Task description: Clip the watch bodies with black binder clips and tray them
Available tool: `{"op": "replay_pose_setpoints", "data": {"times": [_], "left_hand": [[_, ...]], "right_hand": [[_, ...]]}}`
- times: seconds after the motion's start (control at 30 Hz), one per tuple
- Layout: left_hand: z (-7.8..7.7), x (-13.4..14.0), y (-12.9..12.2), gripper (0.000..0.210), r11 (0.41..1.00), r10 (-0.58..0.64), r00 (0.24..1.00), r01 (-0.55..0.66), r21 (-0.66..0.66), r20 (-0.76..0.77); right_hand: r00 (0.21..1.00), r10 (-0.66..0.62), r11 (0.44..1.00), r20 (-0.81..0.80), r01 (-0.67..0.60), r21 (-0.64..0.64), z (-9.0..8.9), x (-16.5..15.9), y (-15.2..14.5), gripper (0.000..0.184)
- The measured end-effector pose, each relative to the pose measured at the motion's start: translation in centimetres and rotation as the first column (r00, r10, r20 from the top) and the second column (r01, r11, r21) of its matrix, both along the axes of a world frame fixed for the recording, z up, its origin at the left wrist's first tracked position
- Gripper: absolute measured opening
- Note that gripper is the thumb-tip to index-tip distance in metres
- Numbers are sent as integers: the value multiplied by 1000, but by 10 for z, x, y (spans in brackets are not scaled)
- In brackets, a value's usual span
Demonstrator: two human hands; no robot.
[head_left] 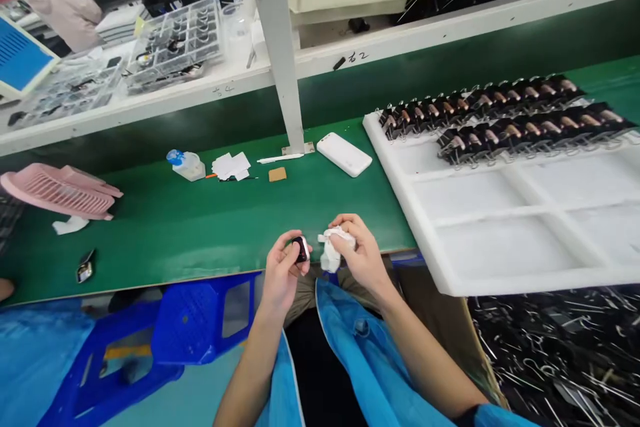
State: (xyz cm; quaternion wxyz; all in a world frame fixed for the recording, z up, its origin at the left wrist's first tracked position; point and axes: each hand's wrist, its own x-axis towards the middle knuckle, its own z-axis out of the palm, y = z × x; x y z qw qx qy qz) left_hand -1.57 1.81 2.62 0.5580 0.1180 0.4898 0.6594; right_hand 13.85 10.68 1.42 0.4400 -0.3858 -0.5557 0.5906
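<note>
My left hand (285, 265) pinches a small watch case (301, 249) with a dark face and a pale rim; no strap shows on it. Bunched in my right hand (364, 253) is a white wipe (331, 255), a short gap to the right of the case. Both hands are close together over the front edge of the green table (225, 220). Beyond them lie a tan block (277, 175), a white pen-like stick (280, 158) and a white power bank (344, 154).
To the right, a white foam tray (430, 260) carries rows of clipped black pieces (530, 130). A bottle with a blue cap (186, 165), white paper pieces (231, 165), a pink basket (60, 190) and another watch (85, 267) sit leftward. A blue stool (187, 320) stands below.
</note>
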Motion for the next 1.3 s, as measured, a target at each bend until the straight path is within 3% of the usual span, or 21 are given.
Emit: {"op": "replay_pose_setpoints", "data": {"times": [0.17,0.27,0.4,0.5,0.6,0.7,0.8,0.97,1.0,1.07,1.17,1.23,1.3], "left_hand": [[1,0,-4,41,1000,-13,1000,13,26,21],[0,1,-4,40,1000,-3,1000,3,19,17],[1,5,-6,41,1000,13,1000,-12,10,-20],[3,10,-8,42,999,41,997,-41,-5,-68],[5,15,-11,40,999,48,991,-50,-13,-122],[5,17,-12,39,999,41,985,-42,-1,-168],[5,16,-12,37,998,61,981,-60,12,-183],[2,12,-13,36,994,110,976,-109,17,-187],[2,12,-13,36,995,104,978,-102,17,-182],[1,14,-13,36,997,79,985,-77,21,-153],[3,20,-14,36,998,57,996,-55,39,-68],[4,22,-14,36,997,60,998,-60,48,-13],[5,20,-14,36,997,65,998,-66,51,13]], "right_hand": [[971,237,968,22,-234,-94,11,16,-7,16],[936,347,938,66,-346,-24,19,18,-12,22],[927,363,932,89,-363,-24,24,13,-16,36],[902,426,903,66,-421,-86,22,7,-18,34],[879,467,849,-98,-477,-228,19,-2,-23,35],[889,370,838,-268,-444,-316,14,-12,-30,43],[894,300,856,-333,-407,-319,10,-17,-34,45],[851,418,801,-319,-511,-313,13,-14,-34,46],[852,421,801,-311,-510,-312,13,-14,-33,47],[897,356,853,-262,-427,-300,12,-18,-30,48],[980,130,952,-150,-165,-257,6,-22,-22,52],[993,38,965,-112,-65,-253,1,-20,-16,57],[992,44,959,-115,-75,-273,-4,-13,-11,61]]}}
